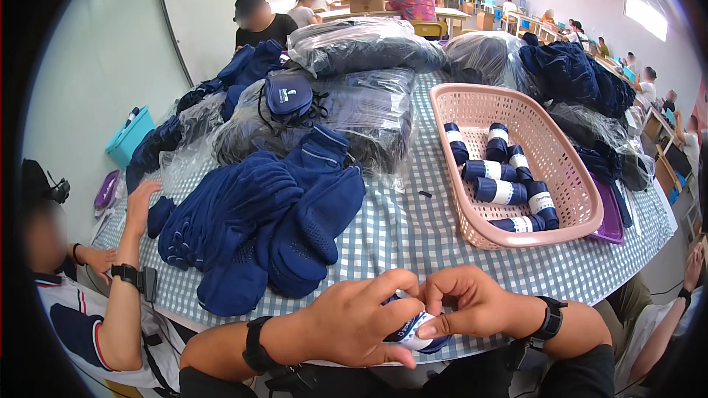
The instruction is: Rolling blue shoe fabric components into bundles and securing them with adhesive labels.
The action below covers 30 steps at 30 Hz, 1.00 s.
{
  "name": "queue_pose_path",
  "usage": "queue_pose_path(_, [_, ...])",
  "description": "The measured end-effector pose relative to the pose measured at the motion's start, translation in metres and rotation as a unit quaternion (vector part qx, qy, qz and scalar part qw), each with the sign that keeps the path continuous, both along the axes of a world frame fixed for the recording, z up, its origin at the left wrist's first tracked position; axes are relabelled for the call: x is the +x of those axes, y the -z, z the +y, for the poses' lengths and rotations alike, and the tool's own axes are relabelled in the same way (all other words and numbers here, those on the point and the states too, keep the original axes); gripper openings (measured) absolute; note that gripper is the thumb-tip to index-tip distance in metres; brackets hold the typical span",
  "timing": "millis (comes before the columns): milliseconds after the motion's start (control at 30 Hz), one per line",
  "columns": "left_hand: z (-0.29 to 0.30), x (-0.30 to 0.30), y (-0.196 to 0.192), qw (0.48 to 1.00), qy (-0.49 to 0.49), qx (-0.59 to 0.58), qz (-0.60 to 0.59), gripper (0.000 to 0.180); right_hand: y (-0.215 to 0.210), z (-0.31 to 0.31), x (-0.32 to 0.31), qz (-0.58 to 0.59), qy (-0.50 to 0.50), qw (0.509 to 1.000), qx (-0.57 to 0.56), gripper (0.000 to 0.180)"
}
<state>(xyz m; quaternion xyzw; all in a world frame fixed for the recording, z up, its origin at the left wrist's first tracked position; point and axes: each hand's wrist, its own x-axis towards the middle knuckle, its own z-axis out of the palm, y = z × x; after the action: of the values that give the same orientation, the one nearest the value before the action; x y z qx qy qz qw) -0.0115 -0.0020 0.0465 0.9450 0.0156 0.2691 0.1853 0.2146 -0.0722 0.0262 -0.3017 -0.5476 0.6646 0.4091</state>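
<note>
The left hand curls its fingers around the navy fabric roll; the right hand pinches its white band. Likely light, soft: grip mid-length.

We saw a blue-grey and white check on the tablecloth across the middle of the frame. At centre left we had navy socks with small dots, and higher up a navy pouch with a pale print. Our roll at lower centre was navy with a white, blue-marked band; the rolls at centre right showed navy with white bands inside a dusty-pink basket. We noted a purple tray on the right, a light-blue bin at left and black wristbands along the lower edge.
</note>
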Motion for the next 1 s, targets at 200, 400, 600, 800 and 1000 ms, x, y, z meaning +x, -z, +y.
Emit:
queue_pose_path(200, [-0.003, 0.001, 0.014, 0.985, -0.013, -0.172, 0.009, 0.060, 0.010, 0.004, -0.001, -0.007, 0.025, 0.999, 0.041, 0.022])
queue_pose_path(400, [-0.005, 0.002, 0.028, 0.978, -0.013, -0.208, -0.020, 0.049, -0.004, 0.005, 0.009, -0.193, 0.042, 0.969, 0.150, 0.026])
queue_pose_path(600, [0.002, 0.007, 0.036, 0.983, -0.047, -0.169, -0.058, 0.048, -0.009, 0.007, 0.003, -0.250, 0.160, 0.882, 0.366, 0.023])
queue_pose_path(800, [0.010, 0.010, 0.048, 0.979, -0.117, -0.165, -0.040, 0.051, -0.023, -0.002, -0.007, -0.335, 0.192, 0.725, 0.570, 0.022])
queue_pose_path(1000, [0.011, 0.013, 0.048, 0.981, -0.132, -0.128, -0.060, 0.050, -0.010, -0.007, -0.005, -0.317, 0.163, 0.791, 0.496, 0.023])
